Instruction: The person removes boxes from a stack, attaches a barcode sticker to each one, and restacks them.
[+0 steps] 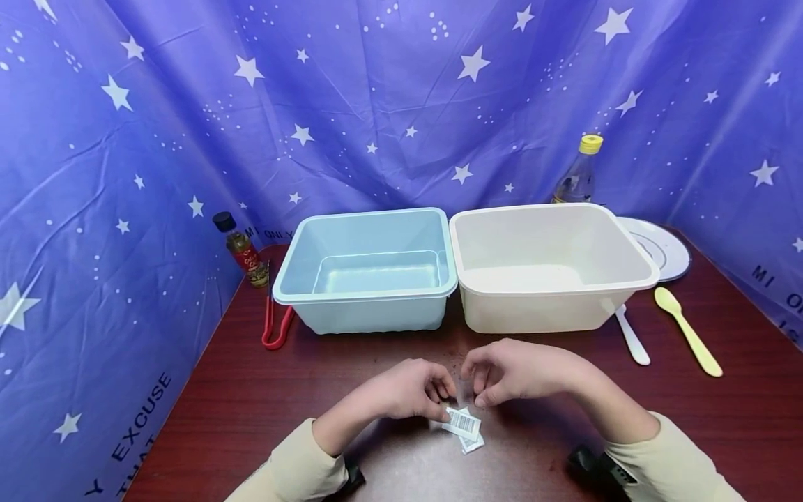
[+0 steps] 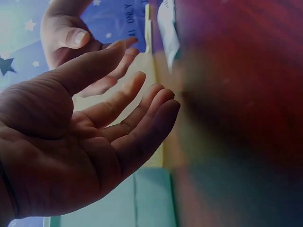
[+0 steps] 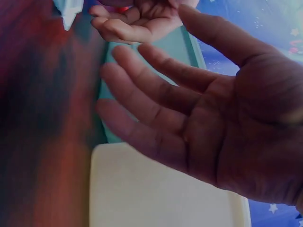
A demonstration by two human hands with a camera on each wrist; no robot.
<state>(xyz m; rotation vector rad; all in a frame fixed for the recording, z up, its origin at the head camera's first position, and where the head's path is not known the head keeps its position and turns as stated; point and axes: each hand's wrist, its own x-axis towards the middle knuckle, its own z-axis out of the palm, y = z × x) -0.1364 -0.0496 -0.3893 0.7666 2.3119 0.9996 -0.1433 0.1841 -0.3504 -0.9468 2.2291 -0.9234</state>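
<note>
Two small white packets [image 1: 463, 424], the upper one printed with a barcode, lie crossed over each other on the dark red table in front of me. My left hand [image 1: 410, 390] hovers by their left side, its thumb tip overlapping the packet edge in the head view. In the left wrist view that hand [image 2: 94, 127] shows loosely bent fingers with nothing between them, and a white packet [image 2: 168, 30] beyond. My right hand [image 1: 517, 373] hangs just above and right of the packets. Its fingers [image 3: 151, 113] are spread and relaxed in the right wrist view, holding nothing.
Behind the hands stand a light blue bin [image 1: 370, 314] and a cream bin [image 1: 533, 314], side by side. Red-handled tongs [image 1: 270, 335] and a sauce bottle [image 1: 245, 251] are at left. A yellow spoon [image 1: 690, 335], white utensil handle [image 1: 633, 338], plate [image 1: 674, 251] and yellow-capped bottle [image 1: 577, 174] are right.
</note>
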